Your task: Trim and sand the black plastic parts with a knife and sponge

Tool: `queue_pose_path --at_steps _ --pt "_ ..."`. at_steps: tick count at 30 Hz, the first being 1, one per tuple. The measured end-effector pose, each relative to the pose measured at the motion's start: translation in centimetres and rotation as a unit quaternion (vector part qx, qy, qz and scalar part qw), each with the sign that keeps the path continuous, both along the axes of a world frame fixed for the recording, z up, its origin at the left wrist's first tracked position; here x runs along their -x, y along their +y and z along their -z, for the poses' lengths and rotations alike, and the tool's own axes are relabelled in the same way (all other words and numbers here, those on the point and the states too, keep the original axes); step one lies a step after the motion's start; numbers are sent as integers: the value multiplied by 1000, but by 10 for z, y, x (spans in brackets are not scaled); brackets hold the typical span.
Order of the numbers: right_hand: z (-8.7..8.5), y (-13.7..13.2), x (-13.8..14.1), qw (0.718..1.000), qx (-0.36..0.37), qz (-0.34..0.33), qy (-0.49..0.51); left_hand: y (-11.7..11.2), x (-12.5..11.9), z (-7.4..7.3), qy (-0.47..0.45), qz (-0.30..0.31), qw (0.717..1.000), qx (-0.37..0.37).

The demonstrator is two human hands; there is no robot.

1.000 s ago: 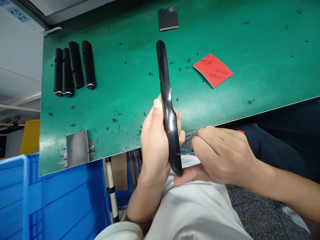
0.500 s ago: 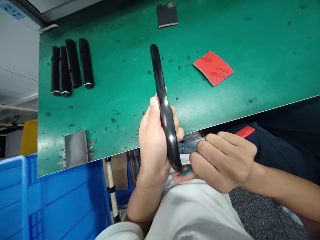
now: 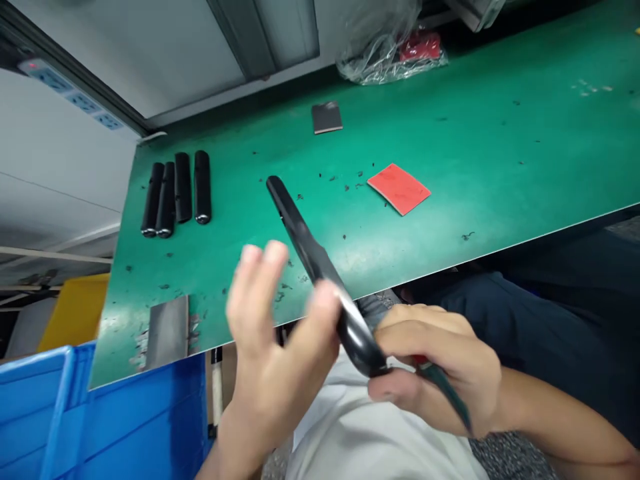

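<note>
A long curved glossy black plastic part [image 3: 305,243] lies tilted across my view, its lower end gripped in my right hand [image 3: 440,377]. That hand also holds a thin dark green tool [image 3: 445,390] with a bit of red showing by my fingers. My left hand [image 3: 270,340] is blurred, its fingers spread and raised. Its thumb rests against the black part. My right forearm and my lap lie below the bench edge.
Several black bars [image 3: 175,193] lie side by side on the green bench [image 3: 500,133], with a red abrasive pad [image 3: 399,189], a dark sanding sponge [image 3: 327,118] and a grey metal plate [image 3: 167,331]. A blue crate [image 3: 100,413] stands below left; a plastic bag [image 3: 390,53] lies behind.
My view has pulled back and tilted, showing more bench. My left fingers have come off the black part, which now leans further over, its lower end in my right hand with the tool.
</note>
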State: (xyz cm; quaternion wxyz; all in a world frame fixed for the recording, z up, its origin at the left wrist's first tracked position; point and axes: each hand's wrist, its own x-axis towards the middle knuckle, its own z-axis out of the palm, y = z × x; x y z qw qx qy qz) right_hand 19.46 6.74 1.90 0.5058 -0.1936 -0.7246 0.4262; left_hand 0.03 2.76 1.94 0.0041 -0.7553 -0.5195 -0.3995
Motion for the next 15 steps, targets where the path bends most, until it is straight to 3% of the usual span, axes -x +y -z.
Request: queue_pose_path --at_steps 2,6,11,15 --pt "0 0 0 1000 1 -25 4 -1 8 -4 70 62 995 -32" --pt "-2 2 -9 999 -15 -20 -23 10 12 -5 42 107 988 -101" --pt "-10 3 -23 981 -140 0 -137 17 5 1 28 86 987 -133" --pt "-13 5 -18 936 -268 79 -216 13 -1 0 -13 110 987 -117"
